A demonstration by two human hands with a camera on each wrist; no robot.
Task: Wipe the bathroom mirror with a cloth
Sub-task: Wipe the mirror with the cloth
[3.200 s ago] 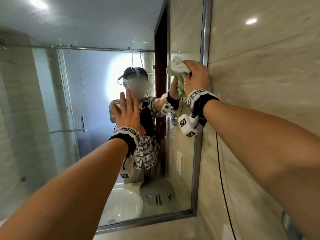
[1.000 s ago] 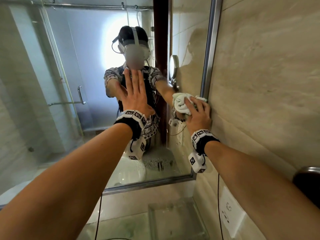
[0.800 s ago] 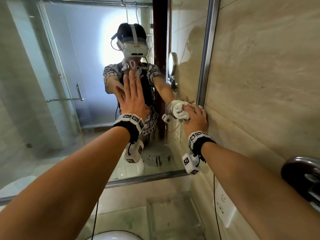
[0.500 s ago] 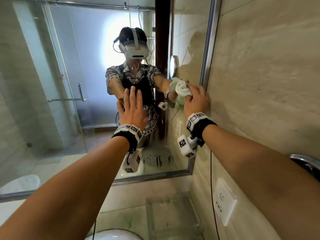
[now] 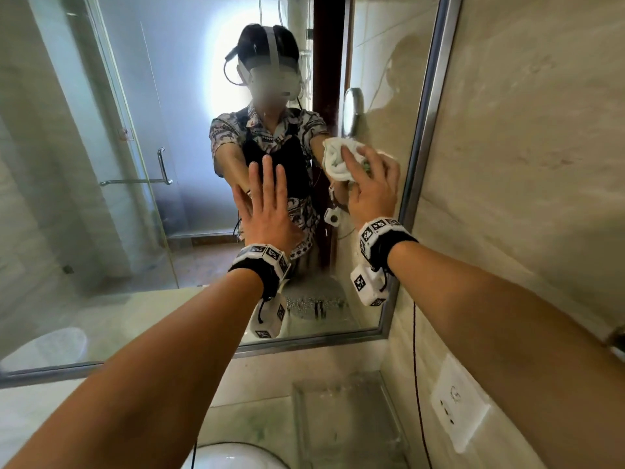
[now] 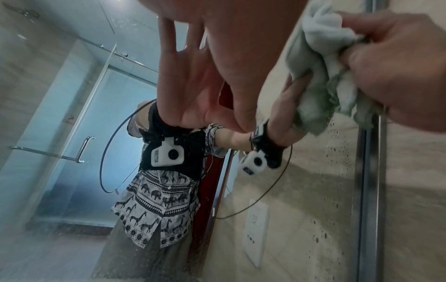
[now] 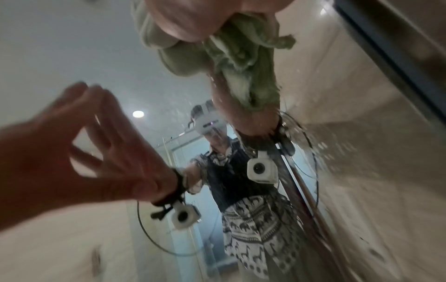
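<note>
The right hand (image 5: 373, 189) bunches a pale green-white cloth (image 5: 338, 160) into a wad and presses it against the mirror (image 5: 101, 164) close to the glass's right edge, just inside the metal frame (image 5: 424, 130). The wad sits roughly midway up that edge, well above the mirror's lower right corner. Wadding the cloth looks deliberate — it gives the fingers (image 5: 351, 164) a thick pad to push through, so the pressure falls on fabric and not on bare skin. In the left wrist view the fingers curl round the folds and pinch them, so the grip is closed on the cloth, with loose ends hanging below the fist.

The left hand (image 5: 267, 211) lies flat on the glass toward the mirror's middle, fingers straight and slightly spread, holding nothing. It seems placed there as a brace — a steady point for the body while the other arm works the edge. Both forearms reach forward and up from the bottom of the head view, the right wrist turned so the knuckles face the camera.

Dried spots (image 6: 337, 152) speckle the glass along the right edge below the cloth, so I judge that strip not yet cleaned. A wall socket (image 5: 460, 407) sits on the tiled wall right of the frame.
</note>
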